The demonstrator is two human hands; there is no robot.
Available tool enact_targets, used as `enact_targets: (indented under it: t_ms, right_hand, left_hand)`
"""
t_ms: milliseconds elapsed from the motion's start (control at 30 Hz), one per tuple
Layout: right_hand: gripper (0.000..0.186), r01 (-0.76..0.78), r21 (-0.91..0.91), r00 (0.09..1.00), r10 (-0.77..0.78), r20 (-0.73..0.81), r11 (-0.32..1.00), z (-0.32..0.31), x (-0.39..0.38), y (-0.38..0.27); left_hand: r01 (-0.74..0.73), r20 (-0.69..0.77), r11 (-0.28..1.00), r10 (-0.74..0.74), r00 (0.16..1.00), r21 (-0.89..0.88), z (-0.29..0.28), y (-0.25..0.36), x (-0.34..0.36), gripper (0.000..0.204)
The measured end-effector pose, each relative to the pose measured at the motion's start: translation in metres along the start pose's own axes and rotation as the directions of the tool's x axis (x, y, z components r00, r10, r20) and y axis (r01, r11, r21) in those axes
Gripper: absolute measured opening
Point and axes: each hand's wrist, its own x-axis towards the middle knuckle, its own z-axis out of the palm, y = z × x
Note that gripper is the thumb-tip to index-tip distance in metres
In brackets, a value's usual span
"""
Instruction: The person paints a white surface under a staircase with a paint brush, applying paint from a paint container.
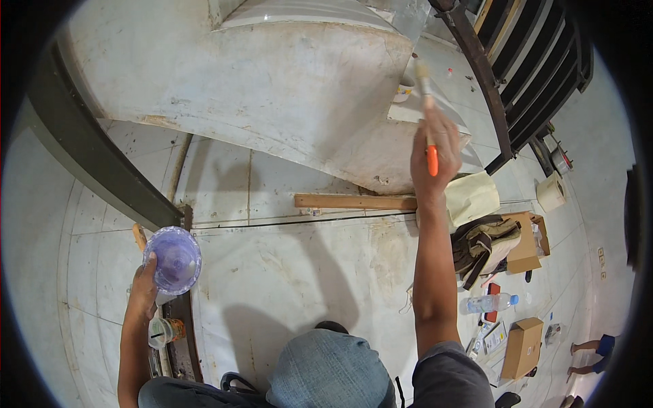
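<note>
In my right hand [437,153] is a paintbrush [425,83] with an orange-tipped handle, its pale bristles pointing away from me. The arm is stretched forward, and the brush is over the right end of a stained white panel [272,88]; I cannot tell whether the bristles touch anything. The hand and brush are slightly blurred. At the left, my left hand [141,289] grips the rim of a purple bowl [178,255] with whitish smears, thumb on its near side. An orange-brown handle [139,236] shows beside the bowl's far-left edge, its other end hidden.
A dark metal beam [102,149] runs along the left, with a plastic cup [165,331] near its base. A wooden strip [354,202] lies below the panel. To the right are a backpack [479,246], cardboard boxes [522,348], a water bottle [488,303] and a dark slatted frame [537,75].
</note>
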Motion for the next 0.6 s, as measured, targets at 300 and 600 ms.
enact_targets:
  t_ms: [300, 600]
  right_hand:
    - [0.046, 0.004, 0.113, 0.912, -0.050, 0.407, 0.994, 0.028, -0.094, -0.024]
    - [0.032, 0.096, 0.297, 0.732, -0.270, 0.626, 0.950, -0.010, 0.019, 0.014]
  left_hand:
    - [-0.039, 0.058, 0.999, 0.038, 0.998, 0.020, 0.009, 0.008, 0.000, 0.067]
    - [-0.066, 0.008, 0.998, 0.066, 0.998, -0.008, 0.003, 0.006, 0.002, 0.067]
